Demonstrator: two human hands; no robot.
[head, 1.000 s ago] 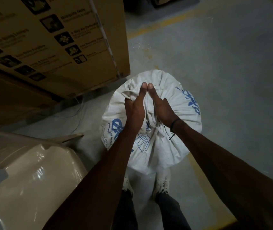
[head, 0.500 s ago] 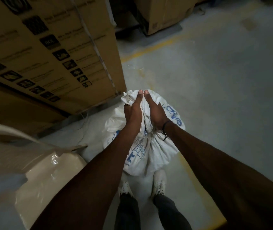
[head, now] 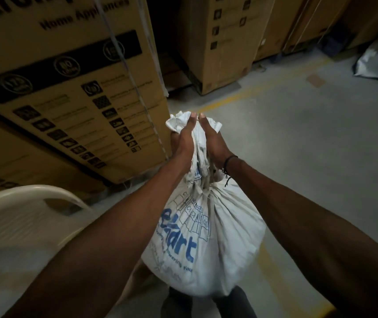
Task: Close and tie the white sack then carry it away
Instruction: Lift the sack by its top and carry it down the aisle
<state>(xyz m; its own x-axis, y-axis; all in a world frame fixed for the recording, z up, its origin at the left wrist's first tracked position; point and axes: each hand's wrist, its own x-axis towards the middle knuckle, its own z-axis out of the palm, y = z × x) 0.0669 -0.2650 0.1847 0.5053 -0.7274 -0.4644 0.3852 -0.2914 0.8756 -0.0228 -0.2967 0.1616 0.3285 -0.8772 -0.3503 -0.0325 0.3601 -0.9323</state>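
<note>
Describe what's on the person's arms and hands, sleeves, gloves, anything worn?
Both forearms are bare, no sleeves in view, and no gloves. The left hand wears nothing visible. The right hand has a thin dark cord band at the wrist, with a short loose knotted end hanging from it. No rings or watch can be seen.

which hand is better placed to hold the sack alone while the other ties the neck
Probably the left hand: it wraps the gathered neck of the white sack beside the bunched top. The right hand grips alongside it, nearly level, so the edge is slight.
</note>
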